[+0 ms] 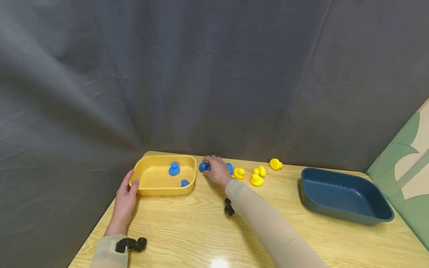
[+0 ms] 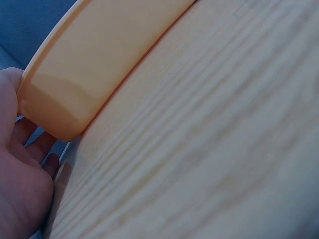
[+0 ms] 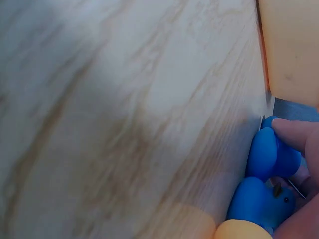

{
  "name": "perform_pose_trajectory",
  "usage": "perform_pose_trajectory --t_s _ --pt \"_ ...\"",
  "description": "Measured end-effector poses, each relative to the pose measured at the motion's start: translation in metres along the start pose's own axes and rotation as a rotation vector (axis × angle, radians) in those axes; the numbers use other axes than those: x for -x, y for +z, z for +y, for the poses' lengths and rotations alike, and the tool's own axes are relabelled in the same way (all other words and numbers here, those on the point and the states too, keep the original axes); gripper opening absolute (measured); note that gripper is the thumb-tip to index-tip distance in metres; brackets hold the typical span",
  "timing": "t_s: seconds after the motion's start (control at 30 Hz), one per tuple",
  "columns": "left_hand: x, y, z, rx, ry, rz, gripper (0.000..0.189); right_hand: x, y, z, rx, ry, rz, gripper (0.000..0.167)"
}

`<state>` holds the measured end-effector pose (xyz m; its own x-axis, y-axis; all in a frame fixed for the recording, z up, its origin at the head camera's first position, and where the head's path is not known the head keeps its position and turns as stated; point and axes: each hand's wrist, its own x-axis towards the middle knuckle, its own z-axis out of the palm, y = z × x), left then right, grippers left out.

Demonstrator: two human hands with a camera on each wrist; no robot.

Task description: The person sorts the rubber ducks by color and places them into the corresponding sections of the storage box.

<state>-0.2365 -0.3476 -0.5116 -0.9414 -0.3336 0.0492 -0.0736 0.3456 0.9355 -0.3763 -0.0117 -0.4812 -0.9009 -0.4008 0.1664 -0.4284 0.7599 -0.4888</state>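
Observation:
My left hand (image 1: 124, 199) holds the near left corner of a yellow tray (image 1: 164, 191), thumb at the rim and fingers along the outer wall. Inside the tray are two blue toy ducks, one upright (image 1: 174, 169) and one partly hidden by the near wall (image 1: 184, 183). Just right of the tray, my right hand (image 1: 218, 170) reaches down and pinches a blue duck (image 3: 264, 154) with its thumb and fingers. Another blue duck (image 3: 251, 199) lies against it, partly under the palm. Beside the hand a further blue duck (image 1: 229, 168) shows.
Several yellow ducks lie right of my right hand, among them one near it (image 1: 239, 173), one closer to me (image 1: 256, 180) and one at the back (image 1: 276, 164). A dark blue tray (image 1: 345, 215) stands at the right. Behind the table hangs a grey curtain (image 1: 214, 74).

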Motion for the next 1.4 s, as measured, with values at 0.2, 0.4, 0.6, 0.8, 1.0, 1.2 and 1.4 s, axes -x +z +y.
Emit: perform_pose_trajectory --t_s 0.2,0.4,0.6,0.8,1.0,1.2,1.4 --pt "0.001 0.002 0.001 -0.014 0.003 0.01 0.07 0.003 -0.003 0.0 0.012 0.009 0.019 0.03" --pt "0.002 0.003 0.001 -0.029 0.01 0.015 0.071 0.007 -0.002 0.001 0.013 0.016 0.029 0.026" --pt "0.001 0.001 0.001 -0.029 0.014 0.011 0.072 0.011 -0.004 0.001 -0.041 0.038 0.042 0.03" --pt "0.003 0.001 0.002 -0.022 0.013 0.008 0.072 0.019 -0.016 -0.001 -0.116 0.052 0.086 0.031" --pt "0.003 0.001 0.003 -0.023 0.003 0.011 0.072 0.026 -0.027 -0.003 -0.167 0.044 0.169 0.031" --pt "0.004 0.001 0.004 -0.03 -0.009 0.008 0.073 0.031 -0.032 -0.007 -0.212 0.037 0.201 0.029" --pt "0.004 0.001 0.004 -0.025 -0.008 0.007 0.073 0.035 -0.034 -0.016 -0.246 0.001 0.182 0.034"
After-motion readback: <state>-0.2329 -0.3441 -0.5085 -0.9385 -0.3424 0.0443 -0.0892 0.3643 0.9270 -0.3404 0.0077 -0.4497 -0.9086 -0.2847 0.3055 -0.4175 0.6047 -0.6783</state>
